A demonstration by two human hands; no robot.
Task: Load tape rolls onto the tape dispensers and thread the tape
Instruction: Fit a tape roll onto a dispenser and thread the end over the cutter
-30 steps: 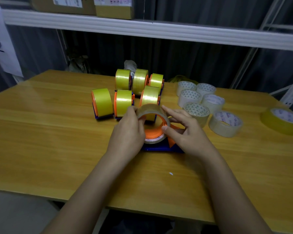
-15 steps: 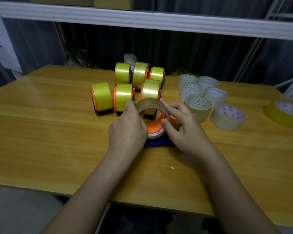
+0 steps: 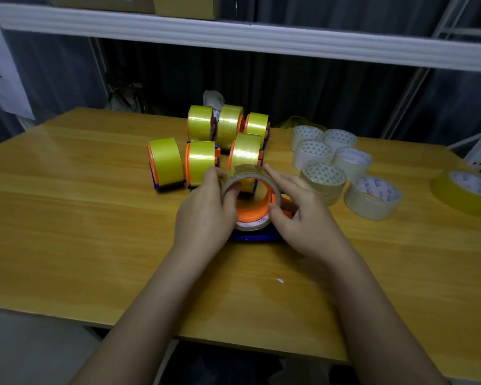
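Clear tape on a stiff card core: the roll (image 3: pixel 247 187) looks light and rigid, slick on its outer face, best held by the rim. It sits half over the orange hub (image 3: pixel 254 211) of the blue dispenser (image 3: pixel 257 236), mid-tabletop (image 3: pixel 67 218). Left hand (image 3: pixel 206 215) grips its rim, a finger hooked inside; right hand (image 3: pixel 303 215) pinches the other side. Loaded dispensers (image 3: pixel 222 145) crowd close at 12 o'clock, spare rolls (image 3: pixel 342 168) at 2; open room lies toward 6 and 9.
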